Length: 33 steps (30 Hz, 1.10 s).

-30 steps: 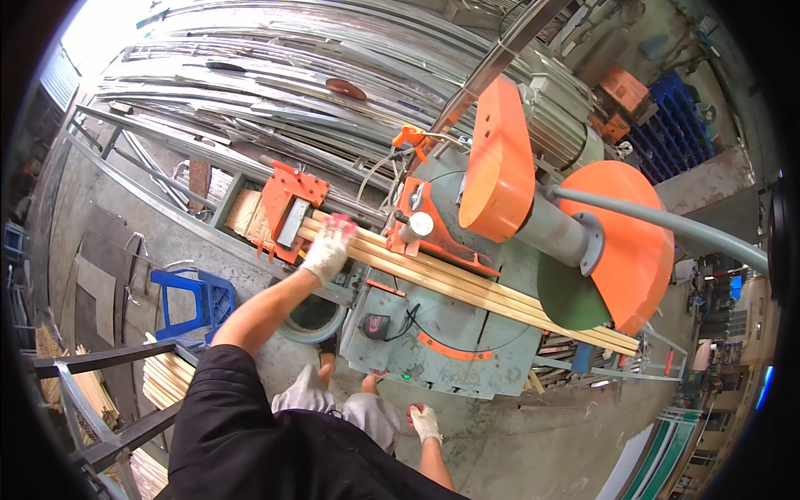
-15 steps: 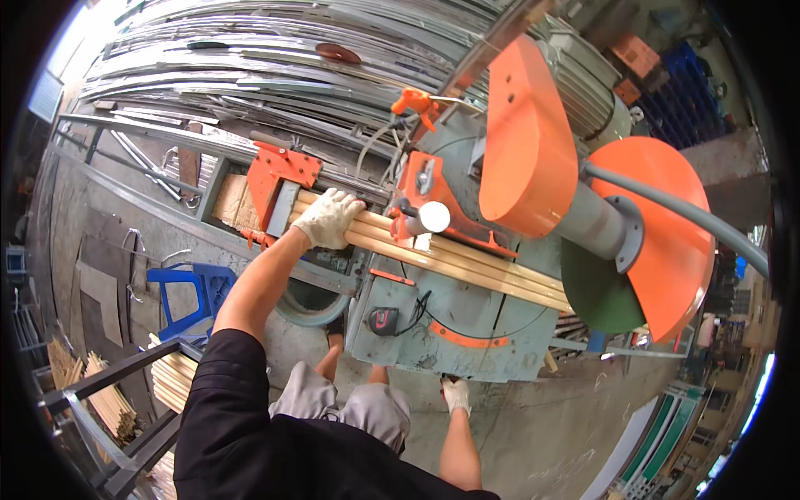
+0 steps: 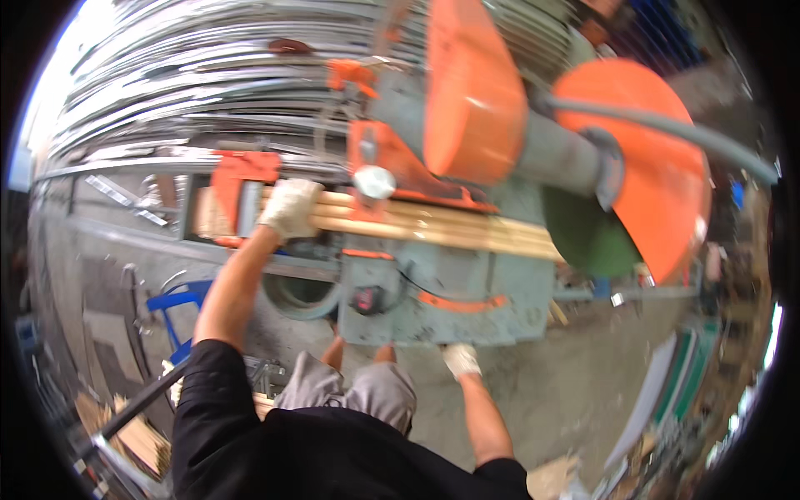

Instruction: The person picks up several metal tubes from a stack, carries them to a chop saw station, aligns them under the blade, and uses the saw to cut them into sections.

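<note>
A bundle of long, pale yellow strips (image 3: pixel 450 232) lies across the grey saw table (image 3: pixel 417 327), under an orange clamp with a round white knob (image 3: pixel 374 182). My left hand (image 3: pixel 292 208), in a whitish work glove, is closed over the strips near their left end, beside an orange stop block (image 3: pixel 243 179). The strips' right end lies at the dark green disc (image 3: pixel 587 233) under the orange guard (image 3: pixel 637 158). At the table's front edge is my gloved right hand (image 3: pixel 461 359); the edge hides its fingertips.
A black-and-red tape measure (image 3: pixel 366 300) sits on the table, left of a curved orange slot plate (image 3: pixel 462 303). Long metal profiles (image 3: pixel 200 75) are stacked behind the saw. A blue plastic stool (image 3: pixel 179 312) stands at left on the floor. A thick grey hose (image 3: pixel 658 119) crosses at right.
The whole view has shifted, so the saw sits higher and farther left in the picture, with blur. Both hands keep their places on the strips and at the table edge.
</note>
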{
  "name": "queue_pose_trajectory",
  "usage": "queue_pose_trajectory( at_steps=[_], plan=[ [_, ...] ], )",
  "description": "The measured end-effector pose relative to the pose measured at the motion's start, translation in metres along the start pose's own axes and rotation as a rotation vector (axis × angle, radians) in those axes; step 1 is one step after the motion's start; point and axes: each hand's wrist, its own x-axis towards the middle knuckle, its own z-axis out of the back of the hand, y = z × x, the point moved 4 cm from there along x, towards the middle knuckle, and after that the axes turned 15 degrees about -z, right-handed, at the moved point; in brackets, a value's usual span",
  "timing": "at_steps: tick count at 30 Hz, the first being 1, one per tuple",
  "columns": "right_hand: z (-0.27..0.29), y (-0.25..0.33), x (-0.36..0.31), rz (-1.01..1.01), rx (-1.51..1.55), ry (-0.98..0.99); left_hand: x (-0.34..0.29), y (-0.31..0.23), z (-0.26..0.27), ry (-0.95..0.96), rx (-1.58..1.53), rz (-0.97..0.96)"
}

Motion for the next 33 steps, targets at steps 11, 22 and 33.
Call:
queue_pose_trajectory(
  at_steps=[11,22,33],
  plan=[
    [-0.013,-0.007,0.001,0.128,-0.108,-0.186,-0.008,0.04,-0.003,-0.102,-0.023,-0.241],
    [-0.006,-0.003,0.002,-0.004,-0.251,0.007,-0.011,0.045,0.004,-0.077,-0.126,-0.198],
    [-0.01,-0.017,0.013,0.325,-0.35,-0.17,-0.021,0.039,-0.008,-0.247,-0.004,-0.091]
  ],
)
